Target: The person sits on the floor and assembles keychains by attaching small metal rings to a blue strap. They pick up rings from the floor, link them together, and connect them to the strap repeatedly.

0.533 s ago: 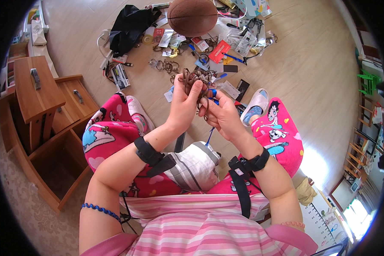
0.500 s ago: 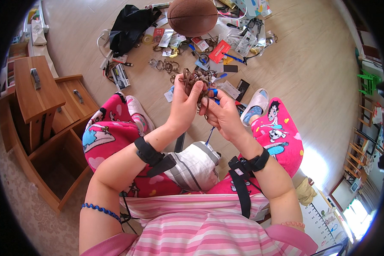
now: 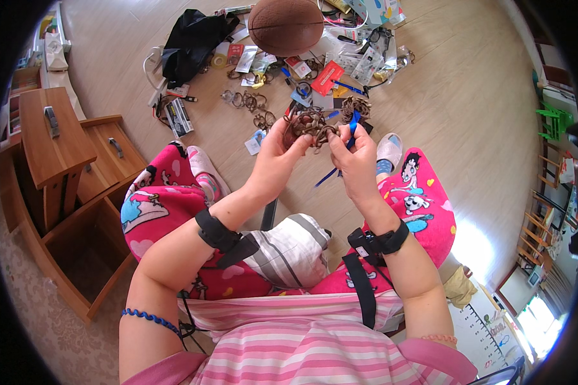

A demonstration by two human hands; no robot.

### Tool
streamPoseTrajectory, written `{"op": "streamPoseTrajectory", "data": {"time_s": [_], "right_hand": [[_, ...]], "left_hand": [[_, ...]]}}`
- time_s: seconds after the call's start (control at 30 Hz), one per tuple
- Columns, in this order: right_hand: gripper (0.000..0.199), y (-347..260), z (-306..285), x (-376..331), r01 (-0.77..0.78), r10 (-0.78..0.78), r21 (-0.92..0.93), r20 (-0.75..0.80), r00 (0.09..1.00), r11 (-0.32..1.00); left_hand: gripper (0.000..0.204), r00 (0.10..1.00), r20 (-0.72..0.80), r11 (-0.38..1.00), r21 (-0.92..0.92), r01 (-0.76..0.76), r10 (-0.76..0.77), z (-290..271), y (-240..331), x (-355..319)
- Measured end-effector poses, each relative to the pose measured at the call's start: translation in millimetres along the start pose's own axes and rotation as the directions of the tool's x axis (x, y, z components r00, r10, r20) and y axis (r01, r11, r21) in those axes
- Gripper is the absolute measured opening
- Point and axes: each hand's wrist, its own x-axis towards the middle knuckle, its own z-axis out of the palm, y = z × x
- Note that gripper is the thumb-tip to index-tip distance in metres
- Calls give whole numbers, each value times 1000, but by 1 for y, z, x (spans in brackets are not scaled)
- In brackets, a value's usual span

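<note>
Seated above a littered wooden floor (image 3: 430, 83), a person is working one tangled brown bead cluster (image 3: 309, 123) held over the knees, the left hand (image 3: 277, 154) and right hand (image 3: 352, 154) each pinching it in a closed grip. One blue cord (image 3: 340, 168) is dangling; a loosened grip could likely drop it among the clutter beside one brown ball (image 3: 286, 25).

Your support surface is the pale wooden floor (image 3: 443, 83). Lying directly on it ahead of you: a brown ball (image 3: 286, 25), a black bag (image 3: 189, 42), scattered cards and packets (image 3: 327, 77), brown rings (image 3: 247, 102). A low wooden table (image 3: 51, 141) stands at your left.
</note>
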Motion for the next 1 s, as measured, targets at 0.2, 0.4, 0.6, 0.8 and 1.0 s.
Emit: {"op": "streamPoseTrajectory", "data": {"time_s": [0.2,0.4,0.6,0.8,1.0], "right_hand": [[23,0,-5,3,144,-145,-199,9,989,970],[19,-4,-5,4,136,-130,-108,54,990,985],[22,-12,-3,1,-111,100,127,90,991,986],[27,-16,-14,9,18,0,209,-89,996,978],[28,-20,-13,3,-108,75,379,100,992,919]], "left_hand": [[19,998,-60,996,87,-20,25,-16,-8,6],[17,998,53,999,28,23,-24,-16,-7,7],[15,989,131,995,70,66,-75,-12,-3,6],[14,994,46,988,127,91,-98,-15,-1,9],[14,988,54,989,-10,147,-146,-17,-3,14]]}}
